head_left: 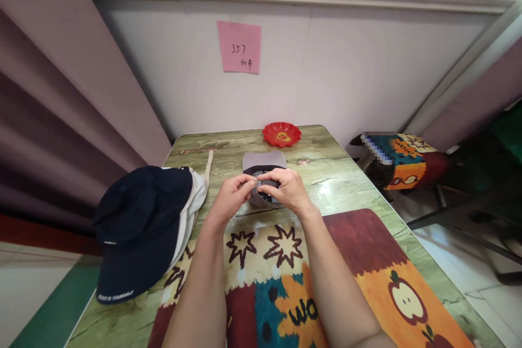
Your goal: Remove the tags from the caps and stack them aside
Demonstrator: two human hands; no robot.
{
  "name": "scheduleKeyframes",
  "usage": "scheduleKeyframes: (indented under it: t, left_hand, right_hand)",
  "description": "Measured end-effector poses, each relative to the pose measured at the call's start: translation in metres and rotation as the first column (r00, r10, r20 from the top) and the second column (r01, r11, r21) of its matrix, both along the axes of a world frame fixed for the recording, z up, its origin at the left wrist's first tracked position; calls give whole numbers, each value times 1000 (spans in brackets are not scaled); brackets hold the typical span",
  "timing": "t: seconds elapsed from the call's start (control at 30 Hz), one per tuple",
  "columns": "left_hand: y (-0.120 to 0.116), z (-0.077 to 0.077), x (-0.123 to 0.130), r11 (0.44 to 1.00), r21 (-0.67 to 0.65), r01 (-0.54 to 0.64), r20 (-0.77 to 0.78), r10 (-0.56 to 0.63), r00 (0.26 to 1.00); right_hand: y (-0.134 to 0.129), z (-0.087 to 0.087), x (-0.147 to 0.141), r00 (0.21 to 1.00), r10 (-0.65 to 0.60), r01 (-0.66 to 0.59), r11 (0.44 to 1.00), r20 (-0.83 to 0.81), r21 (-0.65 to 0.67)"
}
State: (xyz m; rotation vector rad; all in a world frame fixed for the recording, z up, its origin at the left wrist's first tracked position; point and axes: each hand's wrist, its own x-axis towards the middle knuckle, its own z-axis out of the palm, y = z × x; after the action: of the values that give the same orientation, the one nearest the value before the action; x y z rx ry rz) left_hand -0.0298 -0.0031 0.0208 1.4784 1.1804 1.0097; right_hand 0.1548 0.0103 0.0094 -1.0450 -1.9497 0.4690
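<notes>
- Pinching at the near part of a lilac-grey fabric cap with a dark inside [265, 161] with the left hand [233, 196], closing thumb and fingertips almost together.
- Curving the right hand [289, 189] over the same part, holding thumb and index finger in a partly open C, tips nearly meeting the left fingertips; not being able to tell how firmly.
- Resting the lilac-grey cap on a green wood-grain table [338, 174], pointing its brim away from the hands.
- Seeing a navy-blue cloth cap [142, 212] lying left of the lilac-grey cap, overlapping whitish fabric headwear [198, 190].
- Seeing a red, scalloped, shiny dish [281, 134] sitting just beyond the lilac-grey cap's brim.
- Seeing a cream, maroon, teal and orange printed mat [267, 310] spreading nearer than the lilac-grey cap, under the forearms.
- Seeing a square pink paper note [240, 47] sticking to the wall beyond the lilac-grey cap.
</notes>
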Motion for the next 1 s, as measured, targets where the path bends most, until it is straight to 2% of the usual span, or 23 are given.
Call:
scheduleKeyframes:
  t: [0.2,0.53,0.6,0.7,0.83,0.9,1.0]
  left_hand:
    - [1,-3,-2,1000,8,20,2,-20,1000]
    - [1,-2,-2,1000,6,27,-10,-27,1000]
    - [1,-3,-4,1000,13,25,-20,-25,1000]
    - [0,-2,-8,1000,2,24,-49,-24,999]
    - [-1,2,-14,999,-29,40,-81,-42,996]
    - [-2,4,-14,998,-38,49,-85,-52,995]
    - [-3,5,-14,998,-32,47,-86,-50,995]
  right_hand:
    - [0,1,0,1000,17,-17,999,0,38]
    - [-1,2,-2,998,62,-62,998,-5,0]
    - [0,0,-1,997,74,-75,996,-26,-41]
    - [1,-2,8,999,38,-40,983,-16,-177]
    - [2,-3,27,1000,-14,17,935,11,-355]
    - [2,-2,33,1000,12,-14,916,-10,-401]
    - [2,0,36,998,62,-66,914,-21,-400]
